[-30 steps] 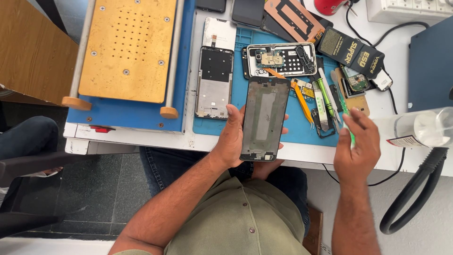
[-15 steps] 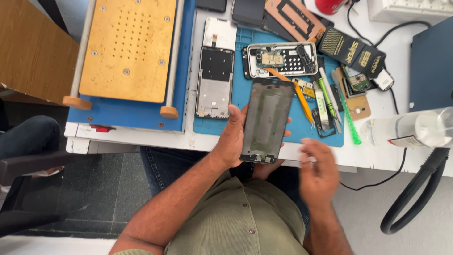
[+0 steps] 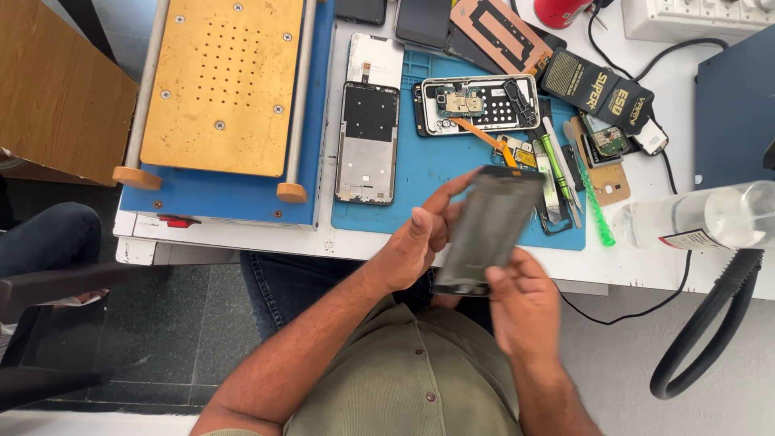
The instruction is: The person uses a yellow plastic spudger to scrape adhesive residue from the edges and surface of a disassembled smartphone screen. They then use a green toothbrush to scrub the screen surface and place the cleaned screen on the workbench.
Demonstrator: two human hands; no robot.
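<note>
I have my left hand (image 3: 416, 242) curled along the left edge of the dark phone screen panel (image 3: 488, 230), and my right hand (image 3: 525, 303) pinching its lower end, so it hangs tilted just above the near edge of the bench (image 3: 242, 242). Beyond my hands the opened phone body (image 3: 478, 105) and a bare frame (image 3: 368, 141) lie on the blue mat (image 3: 436, 173); by my judgement the panel is off, and refitting remains.

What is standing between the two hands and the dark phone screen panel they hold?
Nothing visible does. The left hand grips the phone screen panel along its left edge and the right hand holds its lower end, both in direct contact, above the table edge.
</note>
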